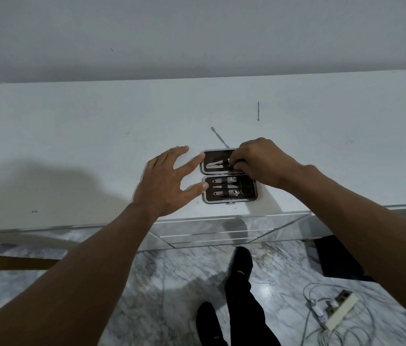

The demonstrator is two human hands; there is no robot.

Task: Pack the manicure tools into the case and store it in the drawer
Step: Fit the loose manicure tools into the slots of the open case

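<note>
On the white counter (72, 146), the left hand (164, 181) lay spread flat just left of the open dark rectangular manicure case (229, 176), its fingertips touching the case's edge. The right hand (259, 162) hovered over the case's far half, fingers pinched on something inside. Beyond the case lay a thin metal cuticle pusher (218, 136) and, farther right, a slim metal pick (258, 111).

White tabletop (97, 136) with scattered dark specks, set against a pale grey wall (197, 28); floor (177, 275) of grey-and-white veined marble. Case (229, 176) lined dark brown with a silver rim, its silver tools (224, 187) crossed by a black strap. Trousers (244, 303) and shoes (242, 258) black; power strip (339, 311) off-white with white cables.
</note>
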